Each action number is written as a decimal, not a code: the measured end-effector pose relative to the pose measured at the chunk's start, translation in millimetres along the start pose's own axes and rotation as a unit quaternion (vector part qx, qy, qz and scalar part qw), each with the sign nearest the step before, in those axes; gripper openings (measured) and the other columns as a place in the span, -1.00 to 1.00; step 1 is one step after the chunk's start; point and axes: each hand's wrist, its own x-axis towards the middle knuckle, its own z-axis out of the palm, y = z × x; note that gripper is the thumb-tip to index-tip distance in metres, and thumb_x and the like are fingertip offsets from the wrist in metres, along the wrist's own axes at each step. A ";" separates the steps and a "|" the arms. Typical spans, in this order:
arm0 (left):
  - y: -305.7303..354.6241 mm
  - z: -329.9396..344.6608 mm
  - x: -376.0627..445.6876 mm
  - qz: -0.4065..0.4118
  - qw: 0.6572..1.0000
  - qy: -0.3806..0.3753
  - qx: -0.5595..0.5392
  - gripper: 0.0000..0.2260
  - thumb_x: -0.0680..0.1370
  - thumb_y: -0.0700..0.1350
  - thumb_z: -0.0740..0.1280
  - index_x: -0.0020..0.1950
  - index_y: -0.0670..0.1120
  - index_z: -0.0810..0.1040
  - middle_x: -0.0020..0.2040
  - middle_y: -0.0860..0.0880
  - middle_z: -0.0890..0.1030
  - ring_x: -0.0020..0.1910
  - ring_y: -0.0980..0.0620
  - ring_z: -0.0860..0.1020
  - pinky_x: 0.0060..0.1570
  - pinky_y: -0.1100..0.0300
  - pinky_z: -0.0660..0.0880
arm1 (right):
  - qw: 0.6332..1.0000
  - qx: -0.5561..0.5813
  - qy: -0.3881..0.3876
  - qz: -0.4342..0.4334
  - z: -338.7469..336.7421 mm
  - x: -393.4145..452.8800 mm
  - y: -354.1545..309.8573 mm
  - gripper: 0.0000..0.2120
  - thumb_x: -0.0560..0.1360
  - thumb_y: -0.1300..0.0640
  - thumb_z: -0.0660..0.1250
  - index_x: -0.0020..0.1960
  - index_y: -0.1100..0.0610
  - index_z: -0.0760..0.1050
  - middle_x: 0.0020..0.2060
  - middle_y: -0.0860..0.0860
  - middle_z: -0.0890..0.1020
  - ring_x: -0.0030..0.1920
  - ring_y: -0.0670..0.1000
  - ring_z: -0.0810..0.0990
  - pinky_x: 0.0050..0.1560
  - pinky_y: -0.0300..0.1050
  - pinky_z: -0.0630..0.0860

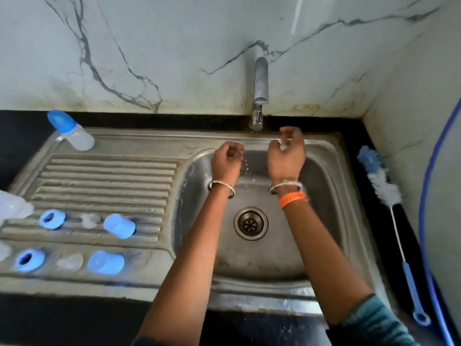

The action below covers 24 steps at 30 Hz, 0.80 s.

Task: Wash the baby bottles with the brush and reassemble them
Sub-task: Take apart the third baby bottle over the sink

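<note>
Both my hands are raised over the basin of the steel sink (331, 156), in the centre of the frame below the tap (260, 88). My left hand (228, 161) has its fingers loosely curled together, gripping nothing. My right hand (287, 156) is likewise loosely curled, thumb and fingers slightly apart; a small pale spot sits between them, and I cannot tell whether it is an object or a glint of water. Droplets show between the two hands. One assembled baby bottle (72, 131) with a blue cap lies tilted at the upper left, on the rear rim of the drainboard (109, 176). At the lower left, on the drainboard, the loose parts lie in two rows: a blue ring (52, 219), a clear teat (89, 220) and a blue cap (119, 226); below them a second blue ring (30, 260), a second clear teat (69, 262) and a second blue cap (106, 262). A clear bottle body (13, 207) shows at the left edge. The bottle brush (389, 208) lies on the dark counter (369, 136) at the right of the frame, bristles toward the wall.
</note>
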 end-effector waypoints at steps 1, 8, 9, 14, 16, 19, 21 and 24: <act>-7.1 -3.8 -15.6 0.033 0.991 -0.065 0.110 -0.86 0.55 -0.25 0.25 0.07 -0.14 0.53 -0.12 -0.01 0.55 -0.23 0.07 0.50 -0.40 0.40 0.41 | 0.989 -0.127 -0.065 -0.021 -4.9 -15.5 16.3 -0.61 0.42 0.19 0.29 0.25 0.19 0.43 0.21 0.17 0.52 0.19 0.13 0.48 0.17 -0.06 0.41; -68.2 -2.2 -85.3 -0.003 0.913 -0.243 0.327 -0.51 0.56 -0.21 0.26 0.49 -0.10 0.25 0.49 -0.16 0.26 0.47 -0.07 0.24 0.41 0.16 0.18 | 0.902 -0.297 -0.290 0.117 -10.7 -100.8 66.6 -0.50 0.53 0.18 0.27 0.44 0.18 0.28 0.47 0.21 0.24 0.43 0.20 0.27 0.26 0.02 0.35; -76.2 -4.3 -93.2 -0.010 0.904 -0.246 0.350 -0.49 0.54 -0.22 0.29 0.48 -0.10 0.27 0.48 -0.21 0.26 0.47 -0.10 0.24 0.40 0.17 0.17 | 0.878 -0.286 -0.352 0.154 -10.4 -110.7 67.4 -0.59 0.56 0.19 0.24 0.39 0.23 0.35 0.40 0.26 0.34 0.37 0.22 0.36 0.20 -0.02 0.39; -93.3 -28.9 -100.2 -0.031 0.948 -0.131 0.287 -0.49 0.54 -0.27 0.24 0.49 -0.11 0.25 0.43 -0.18 0.36 0.39 -0.11 0.36 0.33 0.22 0.23 | 0.912 -0.264 -0.281 0.136 10.3 -125.6 61.6 -0.57 0.45 0.09 0.34 0.28 0.20 0.44 0.22 0.21 0.52 0.25 0.23 0.48 0.24 0.02 0.45; -90.9 -38.1 -93.9 -0.036 0.964 -0.090 0.248 -0.50 0.52 -0.27 0.24 0.46 -0.07 0.31 0.35 -0.17 0.46 0.29 -0.13 0.46 0.25 0.16 0.38 | 0.909 -0.243 -0.309 0.140 17.9 -125.7 51.9 -0.71 0.44 0.13 0.31 0.09 0.25 0.56 0.04 0.23 0.63 0.12 0.23 0.58 0.10 -0.04 0.52; -76.0 -58.4 -79.9 -0.024 0.981 -0.053 0.185 -0.55 0.51 -0.31 0.23 0.39 -0.07 0.40 0.27 -0.09 0.51 0.22 -0.05 0.51 0.06 0.25 0.42 | 0.926 -0.213 -0.287 0.123 34.2 -126.4 35.1 -0.78 0.46 0.19 0.28 0.04 0.26 0.59 0.01 0.23 0.64 0.08 0.22 0.59 0.08 -0.07 0.48; -63.0 -80.9 -67.7 0.004 0.986 -0.019 0.163 -0.58 0.50 -0.33 0.23 0.35 -0.10 0.43 0.25 -0.07 0.52 0.17 -0.01 0.52 0.02 0.30 0.40 | 0.929 -0.205 -0.294 0.091 52.1 -126.9 17.9 -0.78 0.47 0.19 0.25 0.02 0.25 0.60 -0.04 0.22 0.66 -0.04 0.16 0.61 0.09 -0.03 0.53; -40.5 -139.2 -41.3 0.055 0.992 0.071 0.094 -0.61 0.48 -0.38 0.24 0.30 -0.17 0.46 0.24 -0.13 0.53 0.06 0.04 0.50 0.05 0.32 0.39 | 0.935 -0.181 -0.305 0.024 89.7 -127.5 -25.6 -0.79 0.50 0.18 0.27 0.01 0.24 0.62 -0.12 0.18 0.68 -0.13 0.15 0.61 -0.04 -0.11 0.52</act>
